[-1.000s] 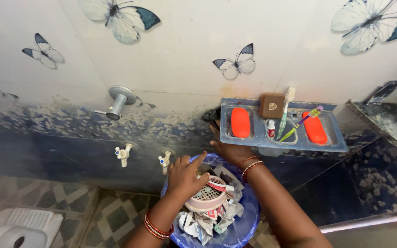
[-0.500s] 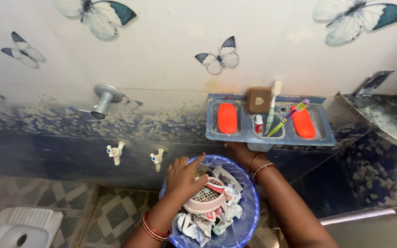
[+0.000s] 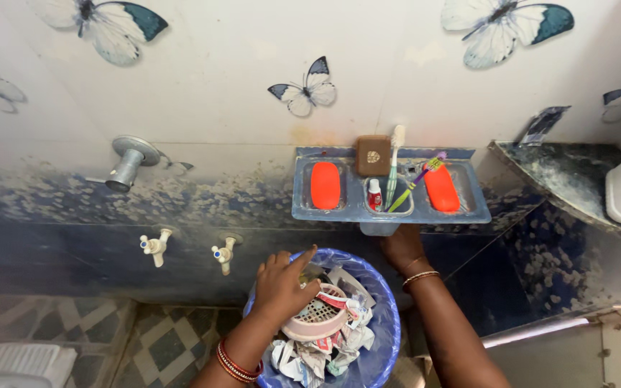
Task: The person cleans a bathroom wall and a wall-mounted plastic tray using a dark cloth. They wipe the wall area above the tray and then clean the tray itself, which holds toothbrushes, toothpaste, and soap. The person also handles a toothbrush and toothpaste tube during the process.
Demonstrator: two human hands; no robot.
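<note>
A pale cream wall point(image 3: 253, 65) is seen at the far side, patterned with white butterflies point(image 3: 305, 89) tipped in dark teal. Lower down, the wall is mottled deep blue with white speckles. A translucent blue shelf point(image 3: 389, 208) is shown, on which two bright orange soaps point(image 3: 325, 185) and a brown soap point(image 3: 373, 155) are set, with a green toothbrush point(image 3: 391, 183) between. Near the bottom, a blue bin point(image 3: 386, 323) is lined in blue plastic, with a pink strainer point(image 3: 315, 320) among white, printed scraps. Red and gold bangles point(image 3: 237, 361) are worn on the left wrist. The floor point(image 3: 167, 345) at left is chequered grey and white.
</note>
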